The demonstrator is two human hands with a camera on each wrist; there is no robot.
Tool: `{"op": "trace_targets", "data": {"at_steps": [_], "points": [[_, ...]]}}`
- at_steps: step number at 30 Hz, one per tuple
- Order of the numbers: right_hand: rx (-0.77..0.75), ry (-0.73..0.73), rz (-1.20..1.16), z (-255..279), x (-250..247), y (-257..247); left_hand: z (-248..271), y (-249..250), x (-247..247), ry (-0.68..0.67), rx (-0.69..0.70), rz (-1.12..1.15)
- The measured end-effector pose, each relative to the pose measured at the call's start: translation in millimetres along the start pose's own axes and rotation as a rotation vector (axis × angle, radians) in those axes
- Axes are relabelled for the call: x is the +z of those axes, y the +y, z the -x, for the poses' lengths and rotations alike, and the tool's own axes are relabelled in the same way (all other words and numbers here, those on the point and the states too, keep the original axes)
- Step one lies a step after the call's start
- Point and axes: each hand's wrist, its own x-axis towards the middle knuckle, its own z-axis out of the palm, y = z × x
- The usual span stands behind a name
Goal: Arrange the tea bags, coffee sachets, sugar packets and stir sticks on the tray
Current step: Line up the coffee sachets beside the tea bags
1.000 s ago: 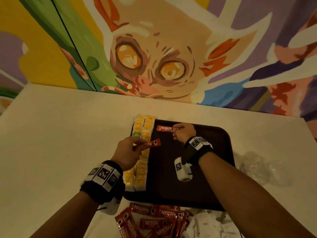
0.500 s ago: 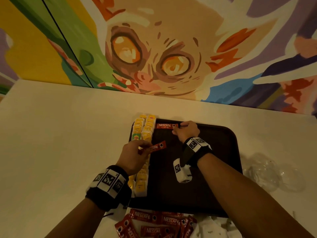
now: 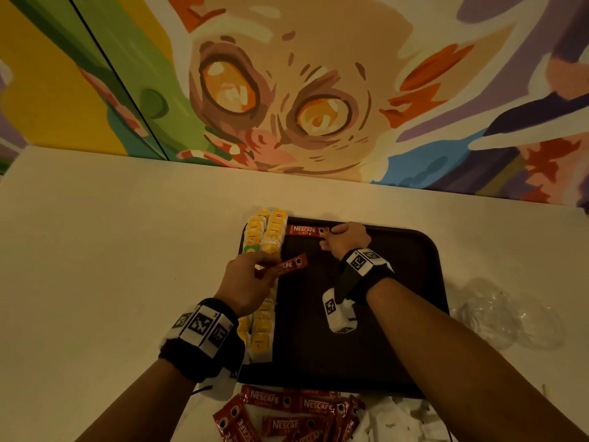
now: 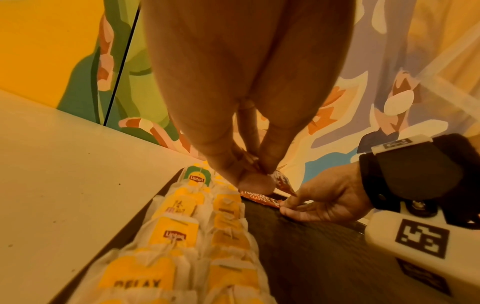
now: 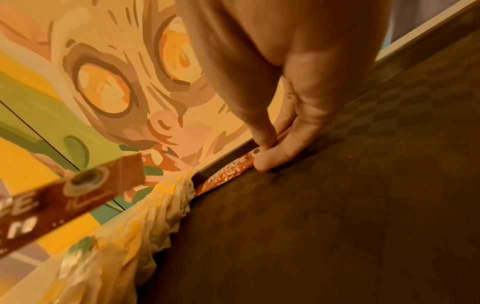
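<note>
Carried a little nearer the right hand, pinched in left hand: red foil coffee sachet, next for dark plastic tray beside right-pinched first sachet.

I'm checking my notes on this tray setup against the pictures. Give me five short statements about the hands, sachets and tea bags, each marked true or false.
1. The left hand pinches a coffee sachet above the tray. True.
2. The right hand is lifted clear of the tray and holds nothing. False: its fingers pinch the end of a second sachet lying flat by the tray's far edge.
3. The tea bags run along the tray's left side in two rows. True.
4. Every tea bag tag is yellow. False: one tag is green.
5. The loose pile of sachets lies on the tray. False: it lies on the table, near the tray's near edge.
</note>
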Motion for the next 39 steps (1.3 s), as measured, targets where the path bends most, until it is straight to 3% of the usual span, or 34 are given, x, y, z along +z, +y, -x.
{"op": "trace_targets", "data": {"at_steps": [11,14,16,19,22,25,32,39], "points": [[-0.004,0.049,-0.178,4,1,8,-3,11,0,0.001,-0.009,0.031],[-0.104,0.072,-0.136,11,3,11,-3,12,0,0.017,-0.012,0.073],[-0.161,-0.084,-0.175,26,0,12,-4,11,-1,0.032,-0.018,0.097],[-0.22,-0.434,-0.303,55,-7,16,-7,10,-1,0.054,-0.028,0.131],[-0.291,-0.541,-0.361,67,-10,26,-9,12,0,0.071,-0.034,0.168],[-0.284,-0.477,-0.422,63,-11,32,-9,13,3,0.091,-0.058,0.223],[-0.102,-0.171,-0.398,32,-1,35,1,0,0,0.151,-0.116,0.209],[-0.017,-0.051,-0.299,21,11,29,11,-9,-5,0.146,-0.101,0.211]]}}
